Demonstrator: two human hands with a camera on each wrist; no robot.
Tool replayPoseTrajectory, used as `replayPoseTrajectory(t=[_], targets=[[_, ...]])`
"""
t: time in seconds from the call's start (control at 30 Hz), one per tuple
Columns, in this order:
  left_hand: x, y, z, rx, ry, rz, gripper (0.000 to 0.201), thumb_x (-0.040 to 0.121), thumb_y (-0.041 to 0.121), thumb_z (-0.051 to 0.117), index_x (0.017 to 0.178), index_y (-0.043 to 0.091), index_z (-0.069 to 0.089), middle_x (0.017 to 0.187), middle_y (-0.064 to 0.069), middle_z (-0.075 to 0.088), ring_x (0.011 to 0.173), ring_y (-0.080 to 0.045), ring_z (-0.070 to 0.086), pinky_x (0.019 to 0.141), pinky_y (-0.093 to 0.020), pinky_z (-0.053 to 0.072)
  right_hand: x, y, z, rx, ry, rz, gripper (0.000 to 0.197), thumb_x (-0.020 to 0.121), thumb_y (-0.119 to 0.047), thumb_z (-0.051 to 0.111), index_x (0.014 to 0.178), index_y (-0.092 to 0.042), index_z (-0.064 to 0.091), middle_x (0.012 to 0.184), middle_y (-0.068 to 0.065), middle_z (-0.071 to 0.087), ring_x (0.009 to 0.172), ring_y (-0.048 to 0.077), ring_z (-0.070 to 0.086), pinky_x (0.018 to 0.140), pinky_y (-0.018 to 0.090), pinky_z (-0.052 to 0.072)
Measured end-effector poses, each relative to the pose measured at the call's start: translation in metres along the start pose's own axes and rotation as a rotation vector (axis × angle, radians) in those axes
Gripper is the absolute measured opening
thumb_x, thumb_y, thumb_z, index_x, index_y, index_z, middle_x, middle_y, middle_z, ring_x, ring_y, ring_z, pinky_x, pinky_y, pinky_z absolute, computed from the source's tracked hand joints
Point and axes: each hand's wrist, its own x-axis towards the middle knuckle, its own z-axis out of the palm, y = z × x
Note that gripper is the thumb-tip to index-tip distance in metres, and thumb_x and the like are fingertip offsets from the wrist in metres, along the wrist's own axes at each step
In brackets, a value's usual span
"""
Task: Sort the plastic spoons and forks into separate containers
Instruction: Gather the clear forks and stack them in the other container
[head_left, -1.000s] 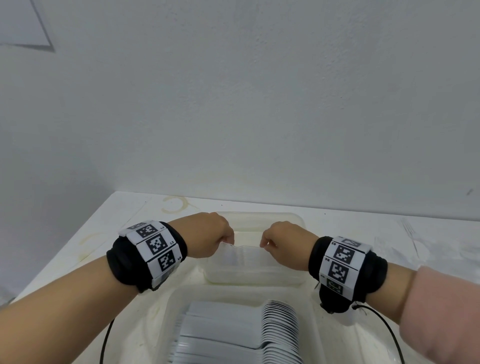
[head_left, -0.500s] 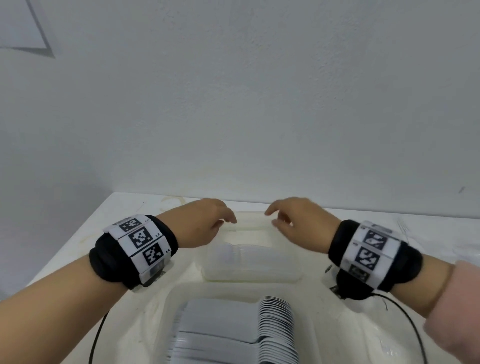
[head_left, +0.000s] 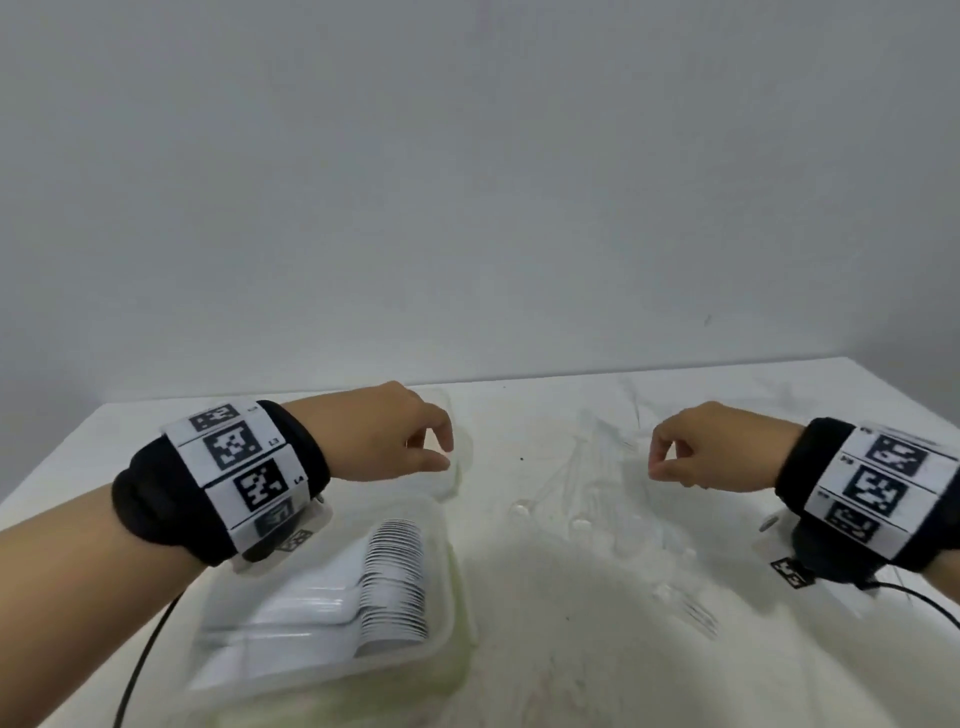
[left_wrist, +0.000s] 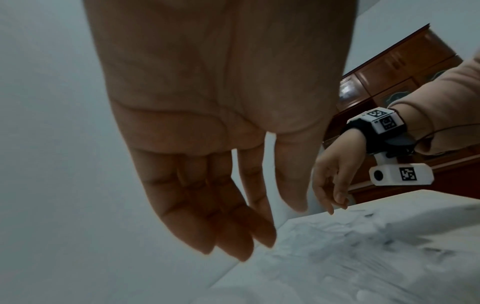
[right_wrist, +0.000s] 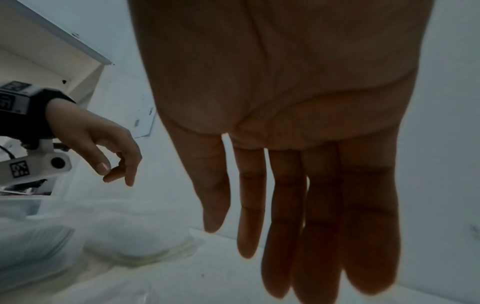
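Note:
A clear tub (head_left: 456, 566) at the near left holds a tight stack of white plastic spoons (head_left: 395, 582). Behind it stands a second clear tub (head_left: 459, 470); what lies in it is hidden. Loose clear spoons and forks (head_left: 597, 499) lie scattered on the white table, one fork (head_left: 698, 613) nearer me. My left hand (head_left: 442, 453) hovers at the far tub's rim, fingers relaxed (left_wrist: 233, 226) and holding nothing. My right hand (head_left: 655, 465) hangs above the loose cutlery, fingers loose (right_wrist: 298, 226) and empty.
The white table (head_left: 571, 649) meets a plain wall at the back. A black cable (head_left: 140, 660) trails from my left wrist and another from my right wrist (head_left: 914, 592). Stains mark the tabletop near the tubs.
Both hands have let go of the far tub and moved apart. The right hand has swung right over the loose cutlery. The view has shifted to the right.

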Motion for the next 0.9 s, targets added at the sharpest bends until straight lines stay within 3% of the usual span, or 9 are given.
replayPoseTrajectory(t=[0.17, 0.37, 0.6, 0.67, 0.77, 0.9], targets=[[0.032, 0.071, 0.011, -0.053, -0.089, 0.027, 0.038, 0.090, 0.050, 0.059, 0.124, 0.034, 0.056, 0.097, 0.018, 0.058, 0.088, -0.003, 0.051, 0.087, -0.026, 0.046, -0.034, 0.059, 0.019, 0.020, -0.069, -0.020, 0.016, 0.092, -0.041, 0.058, 0.096, -0.026, 0.064, 0.072, -0.013, 0.058, 0.062, 0.000, 0.053, 0.061, 0.014, 0.040], [0.073, 0.126, 0.021, -0.219, -0.107, -0.113, 0.041, 0.086, 0.045, 0.068, 0.124, 0.034, 0.056, 0.105, 0.015, 0.059, 0.093, -0.005, 0.055, 0.092, -0.029, 0.046, -0.045, 0.111, 0.022, 0.037, -0.093, -0.123, 0.012, 0.091, -0.043, 0.058, 0.096, -0.031, 0.061, 0.075, -0.013, 0.056, 0.063, 0.000, 0.052, 0.064, 0.014, 0.042], [0.106, 0.133, 0.048, -0.347, 0.019, -0.488, 0.039, 0.088, 0.033, 0.069, 0.124, 0.023, 0.058, 0.120, 0.002, 0.063, 0.104, -0.014, 0.054, 0.092, -0.025, 0.040, -0.034, 0.134, 0.023, 0.040, -0.139, -0.275, 0.013, 0.091, -0.043, 0.059, 0.097, -0.031, 0.061, 0.076, -0.015, 0.055, 0.064, -0.001, 0.051, 0.065, 0.016, 0.042], [0.112, 0.131, 0.055, -0.391, 0.017, -0.541, 0.040, 0.086, 0.030, 0.072, 0.123, 0.022, 0.060, 0.118, 0.000, 0.063, 0.103, -0.015, 0.056, 0.090, -0.023, 0.040, -0.031, 0.133, 0.024, 0.038, -0.151, -0.304, 0.016, 0.091, -0.044, 0.058, 0.100, -0.031, 0.061, 0.076, -0.015, 0.054, 0.065, -0.001, 0.051, 0.062, 0.014, 0.040], [0.120, 0.130, 0.065, -0.363, -0.029, -0.597, 0.045, 0.082, 0.029, 0.076, 0.124, 0.021, 0.059, 0.121, -0.001, 0.062, 0.116, -0.019, 0.058, 0.096, -0.026, 0.044, -0.026, 0.132, 0.027, 0.047, -0.155, -0.332, 0.019, 0.092, -0.044, 0.057, 0.103, -0.029, 0.061, 0.076, -0.016, 0.053, 0.065, -0.001, 0.050, 0.061, 0.013, 0.039], [0.122, 0.127, 0.075, -0.288, -0.087, -0.662, 0.049, 0.084, 0.028, 0.074, 0.126, 0.011, 0.055, 0.124, -0.005, 0.063, 0.114, -0.023, 0.060, 0.093, -0.030, 0.046, -0.018, 0.129, 0.031, 0.079, -0.177, -0.346, 0.018, 0.091, -0.045, 0.057, 0.102, -0.031, 0.061, 0.077, -0.016, 0.053, 0.067, 0.000, 0.052, 0.067, 0.016, 0.044]])
